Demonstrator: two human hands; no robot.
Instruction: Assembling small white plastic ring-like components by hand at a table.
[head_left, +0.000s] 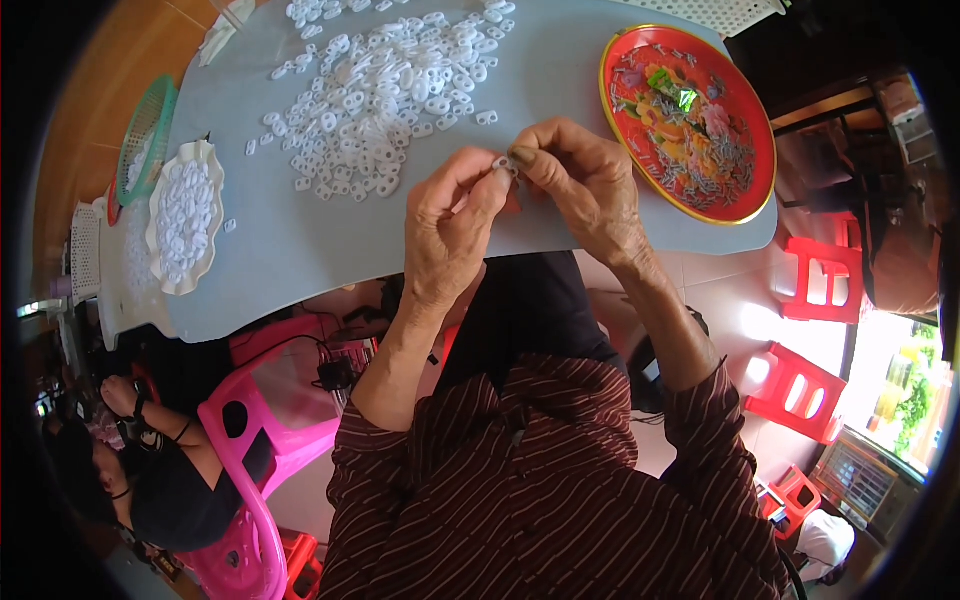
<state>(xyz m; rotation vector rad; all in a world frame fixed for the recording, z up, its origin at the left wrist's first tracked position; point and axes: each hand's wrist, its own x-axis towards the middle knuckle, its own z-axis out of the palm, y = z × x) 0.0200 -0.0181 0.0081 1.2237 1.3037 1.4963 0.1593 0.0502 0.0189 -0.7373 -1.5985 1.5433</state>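
Observation:
My left hand (446, 225) pinches a small white plastic piece with two holes (503, 163) between thumb and forefinger, just over the table's near edge. Against that piece, the thumb and forefinger of my right hand (592, 190) are pressed together; what they hold, if anything, is too small and hidden to name. Beyond my hands, a wide heap of similar white two-holed pieces (385, 90) spreads over the grey table (270, 260). To the right lies a round red tray with a gold rim (765, 175), holding many small grey metal pins (728, 160) and a shiny green wrapper (672, 90).
At the left stand a scalloped white dish (157, 225) full of white pieces and a green basket (160, 100). Below left, a person in dark clothes (190, 505) sits by a pink chair (285, 440). Red stools (800, 395) stand on the floor at right.

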